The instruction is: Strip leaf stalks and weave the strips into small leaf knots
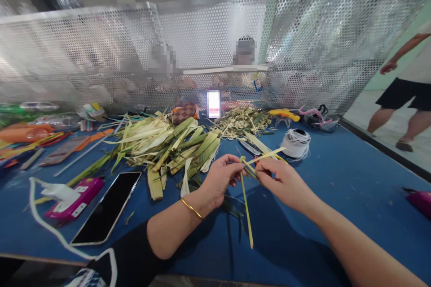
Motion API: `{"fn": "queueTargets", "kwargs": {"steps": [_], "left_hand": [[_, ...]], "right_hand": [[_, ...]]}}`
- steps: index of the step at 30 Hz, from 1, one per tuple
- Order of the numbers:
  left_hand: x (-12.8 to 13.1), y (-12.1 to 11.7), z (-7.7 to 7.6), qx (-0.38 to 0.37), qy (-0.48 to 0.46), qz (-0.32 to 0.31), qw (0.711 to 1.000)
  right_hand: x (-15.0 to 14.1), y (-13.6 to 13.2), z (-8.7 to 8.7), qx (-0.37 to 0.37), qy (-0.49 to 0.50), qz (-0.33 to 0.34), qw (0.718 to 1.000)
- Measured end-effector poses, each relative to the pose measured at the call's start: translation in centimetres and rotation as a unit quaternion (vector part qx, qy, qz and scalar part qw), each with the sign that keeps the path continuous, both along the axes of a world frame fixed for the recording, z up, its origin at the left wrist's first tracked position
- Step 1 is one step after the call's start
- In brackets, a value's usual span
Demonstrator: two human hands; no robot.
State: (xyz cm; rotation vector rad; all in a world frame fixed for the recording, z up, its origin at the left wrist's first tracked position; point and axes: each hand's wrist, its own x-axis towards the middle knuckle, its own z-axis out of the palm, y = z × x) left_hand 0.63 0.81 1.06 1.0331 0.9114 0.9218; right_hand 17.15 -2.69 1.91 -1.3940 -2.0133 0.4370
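Pinching crossed leaf strips (247, 208), thumb to fingertip, between left hand (222, 176) and right hand (283, 179), above a blue table (340, 197). Probably light, pliable, easily split; best held near the crossing. Beyond: heaped leaves (153, 136), white string spool (295, 145).

1. Before me stretches a broad table with a smooth, matte blue top (363, 202).
2. Across its middle sprawls a loose pile of pale green and yellow leafy husks (144, 143).
3. To the right of that sits a low heap of thin, curled, straw-coloured shreds (240, 122).
4. A squat spool of white string (295, 144) stands farther right, near metal-bladed scissors (249, 147).
5. Nearer the front left edge, a large black-screened phone (107, 208) lies flat beside a magenta soft pack of white tissues (90, 187).
6. At the far right edge I see a purple object (419, 202), partly cut off.
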Motion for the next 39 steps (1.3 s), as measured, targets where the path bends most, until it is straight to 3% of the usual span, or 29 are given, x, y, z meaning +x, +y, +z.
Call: {"fn": "queueTargets", "kwargs": {"steps": [16, 27, 33, 36, 39], "left_hand": [[0.18, -0.63, 0.72, 0.126, 0.129, 0.029, 0.983], [0.0, -0.62, 0.24, 0.235, 0.264, 0.064, 0.933], [-0.14, -0.35, 0.13, 0.28, 0.304, 0.093, 0.906], [-0.17, -0.2, 0.07, 0.274, 0.295, 0.086, 0.911], [-0.14, -0.18, -0.03, 0.244, 0.252, 0.051, 0.935]], "right_hand": [[0.0, -0.11, 0.04, 0.044, -0.094, -0.026, 0.994], [-0.67, -0.44, -0.07, 0.061, -0.119, -0.087, 0.987], [-0.81, -0.32, -0.29, 0.053, -0.065, -0.051, 0.995], [-0.76, -0.2, -0.52, 0.044, -0.041, -0.043, 0.997], [-0.64, -0.14, -0.56, 0.022, -0.03, -0.027, 0.999]]}}
